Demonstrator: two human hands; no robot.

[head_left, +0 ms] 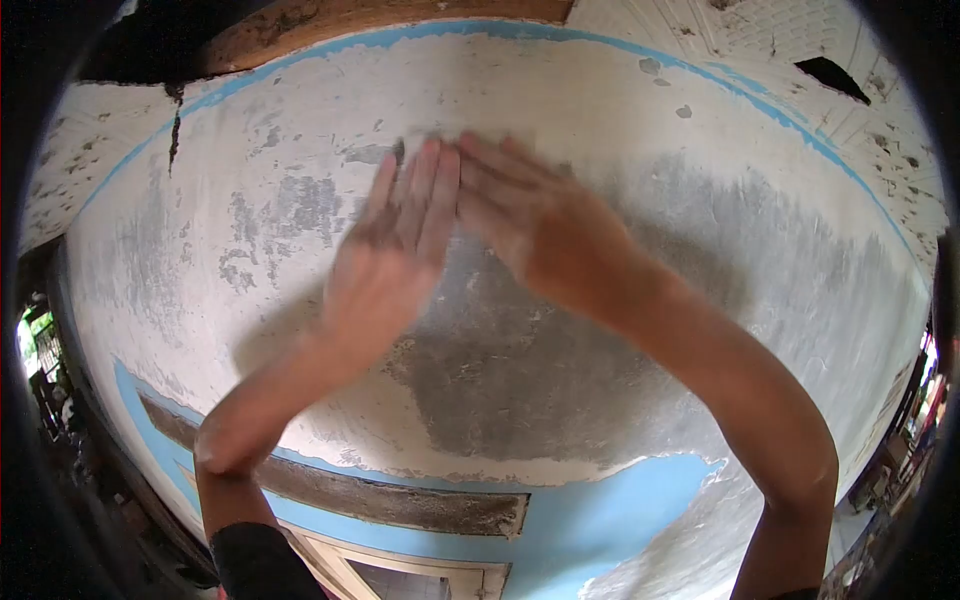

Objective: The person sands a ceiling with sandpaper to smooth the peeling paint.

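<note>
Both hands are raised against a wall point(520, 370) whose pale coating is worn through to grey patches. My left hand point(395, 225) lies palm-down on it, fingers stretched upward and slightly spread. Beside it, my right hand point(530, 205) slants up and to the left, its fingers extended flat. The fingertips of the two hands meet or overlap near the top middle of the wall. Both are blurred by motion. A small dark edge shows by the left fingertips, and whatever lies under the palms is hidden.
Blue paint point(620, 510) covers the lower wall, around a brown recessed strip point(400, 497) and a pale wooden frame point(480, 575). Overhead are a wooden beam point(380, 22) and stained white ceiling panels point(680, 35), with a dark hole point(833, 78) at right. Clutter point(75, 450) stands at far left.
</note>
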